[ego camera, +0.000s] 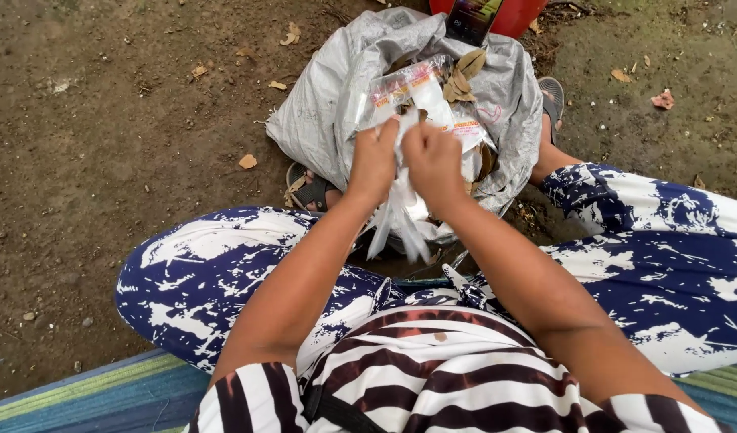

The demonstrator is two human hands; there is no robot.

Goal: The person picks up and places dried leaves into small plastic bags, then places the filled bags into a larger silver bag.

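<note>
My left hand [374,158] and my right hand [434,163] are side by side above a grey woven sack [328,104] that stands open on the ground between my feet. Both hands pinch a bundle of clear plastic bags [417,92] with red and orange print at the top. The loose ends of the bags hang down below my wrists. Dry brown leaves [462,76] lie in the mouth of the sack just behind the bags.
Bare brown dirt with scattered dry leaves [247,161] surrounds the sack. A red container [517,14] stands behind it at the top edge. My sandalled feet [307,189] flank the sack, and a striped mat [104,393] lies under me.
</note>
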